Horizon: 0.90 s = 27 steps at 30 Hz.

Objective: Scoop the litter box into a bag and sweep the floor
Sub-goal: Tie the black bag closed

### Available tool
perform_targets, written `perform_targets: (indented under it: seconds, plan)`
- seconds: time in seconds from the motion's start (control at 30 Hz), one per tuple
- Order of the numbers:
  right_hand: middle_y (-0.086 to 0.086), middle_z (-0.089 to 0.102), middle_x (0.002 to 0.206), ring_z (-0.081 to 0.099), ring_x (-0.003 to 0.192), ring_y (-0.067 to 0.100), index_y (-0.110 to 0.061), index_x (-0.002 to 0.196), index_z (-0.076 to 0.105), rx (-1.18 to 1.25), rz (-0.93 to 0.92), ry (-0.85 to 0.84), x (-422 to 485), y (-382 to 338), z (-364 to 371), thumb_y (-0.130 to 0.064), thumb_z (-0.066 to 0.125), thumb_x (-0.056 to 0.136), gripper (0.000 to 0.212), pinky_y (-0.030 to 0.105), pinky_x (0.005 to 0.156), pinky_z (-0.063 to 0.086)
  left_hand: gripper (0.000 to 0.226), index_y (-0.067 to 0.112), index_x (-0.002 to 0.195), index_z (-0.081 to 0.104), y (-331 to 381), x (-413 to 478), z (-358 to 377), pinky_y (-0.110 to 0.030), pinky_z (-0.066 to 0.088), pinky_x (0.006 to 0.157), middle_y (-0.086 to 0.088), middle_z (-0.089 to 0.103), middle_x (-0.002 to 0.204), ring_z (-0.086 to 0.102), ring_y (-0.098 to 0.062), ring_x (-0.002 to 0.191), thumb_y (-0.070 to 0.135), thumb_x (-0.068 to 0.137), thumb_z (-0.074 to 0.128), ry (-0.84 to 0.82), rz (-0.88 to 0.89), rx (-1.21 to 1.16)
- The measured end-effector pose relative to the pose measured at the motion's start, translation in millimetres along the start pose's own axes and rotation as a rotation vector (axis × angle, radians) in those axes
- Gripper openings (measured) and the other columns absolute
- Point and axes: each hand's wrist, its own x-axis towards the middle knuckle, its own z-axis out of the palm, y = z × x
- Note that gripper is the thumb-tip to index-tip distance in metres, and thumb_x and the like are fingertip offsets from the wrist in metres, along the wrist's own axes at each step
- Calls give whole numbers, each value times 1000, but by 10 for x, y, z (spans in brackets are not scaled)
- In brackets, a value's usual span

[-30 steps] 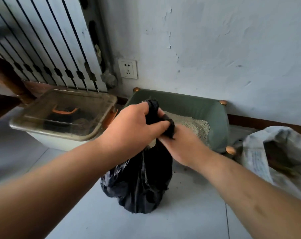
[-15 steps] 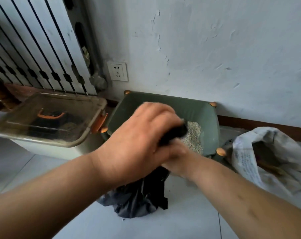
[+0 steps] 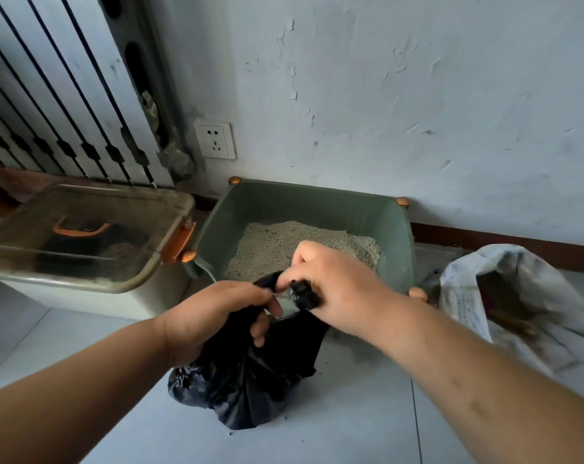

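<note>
Black plastic: the bag (image 3: 250, 390) sits on the pale tiled floor (image 3: 350, 430), just in front of the green litter box (image 3: 397, 249). I have the left hand (image 3: 213, 316) curled round its neck and the right hand (image 3: 337, 289) pinching a twisted end, I judge to knot it shut. The knot itself I can't quite make out. A white sack (image 3: 518, 296) slumps nearby.

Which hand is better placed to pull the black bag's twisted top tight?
Right, probably. The right hand pinches the bunched end of the black bag, while the left hand grips the neck below, anchoring it.
</note>
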Motion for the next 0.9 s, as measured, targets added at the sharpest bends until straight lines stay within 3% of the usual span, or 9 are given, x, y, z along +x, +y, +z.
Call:
perform_targets:
  seconds: [0.07, 0.13, 0.2, 0.27, 0.4, 0.53, 0.67, 0.77, 0.9]
  plan:
    - [-2, 52, 102, 55, 89, 18, -23, 106, 69, -45, -69, 116, -24, -72, 162, -25, 63, 85, 22, 30, 69, 46, 56, -2, 85, 75, -20, 25, -25, -36, 54, 78, -26, 65, 80, 64, -32, 75, 50, 92, 53, 15, -104, -170]
    - [1, 51, 120, 51, 109, 21, -22, 117, 64, -22, -94, 109, -50, -104, 313, -36, 58, 90, 31, 32, 87, 49, 56, -4, 105, 73, -4, 45, -37, -42, 53, 90, -26, 70, 99, 67, -36, 90, 47, 92, 53, 68, -158, -333]
    - [3, 41, 140, 34, 129, 23, -23, 124, 62, -52, -127, 46, -65, -80, 388, -41, 51, 95, 36, 28, 112, 29, 41, -2, 108, 73, 5, 64, -35, -38, 58, 78, -19, 73, 93, 70, -30, 79, 32, 88, 58, 132, -167, -401]
    - [1, 29, 152, 16, 141, 19, -26, 122, 65, -34, -149, 4, -84, -29, 412, -42, 48, 97, 34, 16, 115, 3, 27, 3, 97, 70, -16, 108, -29, -35, 59, 65, -13, 74, 79, 71, -26, 64, 25, 95, 54, 267, -195, -442]
    - [-11, 41, 139, 16, 138, 4, -18, 91, 70, 199, 78, 12, -162, 180, 445, -51, 35, 96, 48, 24, 118, 12, 34, 12, 79, 54, -103, 245, -176, -33, 54, 63, -2, 61, 51, 68, -18, 47, 25, 107, 39, 549, -135, -685]
    - [-9, 46, 100, 34, 109, 5, -12, 93, 62, 87, 266, -86, -312, 468, 520, -52, 30, 96, 51, 26, 106, 30, 34, 14, 77, 47, -300, 301, -403, -19, 45, 41, 4, 35, 48, 39, -10, 31, 23, 108, 36, 722, -104, -740]
    - [-1, 52, 95, 43, 107, 14, -13, 91, 57, -95, 435, -239, -524, 799, 650, -50, 27, 99, 48, 26, 96, 35, 33, 14, 78, 44, -550, 265, -594, -30, 43, 53, 2, 23, 61, 26, -8, 28, 21, 108, 33, 828, -159, -575]
    - [5, 60, 99, 52, 108, 19, -15, 96, 59, -126, 572, -297, -628, 976, 710, -51, 25, 100, 50, 32, 87, 41, 32, 15, 77, 46, -647, 215, -685, -30, 39, 55, 2, 28, 62, 30, -9, 34, 20, 106, 34, 875, -188, -444]
    - [1, 56, 69, 57, 69, 20, -18, 71, 50, -110, 585, -338, -600, 979, 764, -54, 25, 99, 53, 33, 61, 43, 26, 9, 87, 57, -667, 245, -734, -27, 37, 55, -2, 49, 69, 44, -16, 56, 21, 104, 42, 816, -174, 57]
